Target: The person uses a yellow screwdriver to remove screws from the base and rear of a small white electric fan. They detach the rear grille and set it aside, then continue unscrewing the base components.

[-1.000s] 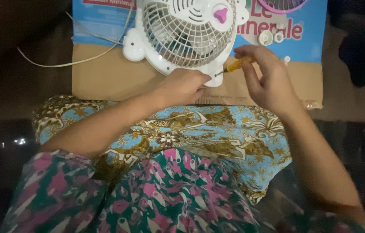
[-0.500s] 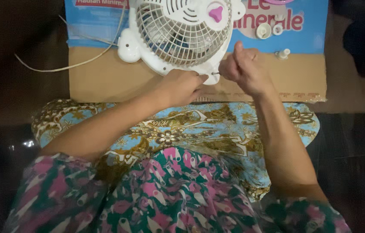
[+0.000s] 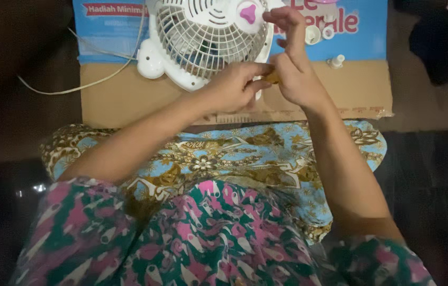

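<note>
A small white fan (image 3: 202, 39) with a wire grille and a pink centre cap lies on a flattened cardboard box (image 3: 128, 95). My left hand (image 3: 232, 87) rests at the fan's lower right rim, its fingers pinching towards my right hand. My right hand (image 3: 295, 66) is closed around a yellow-handled screwdriver (image 3: 272, 78), of which only a bit of handle shows between the two hands. The screwdriver's tip is hidden.
Small white caps (image 3: 314, 34) and a white knob (image 3: 336, 61) lie on the box right of the fan. A white cord (image 3: 75, 87) trails off to the left. A patterned blue and brown cloth (image 3: 224, 153) covers my lap below the box.
The view has shifted left. My right hand has turned and drawn in closer to my left hand, and my left fingers have lifted from the rim to meet the screwdriver handle.
</note>
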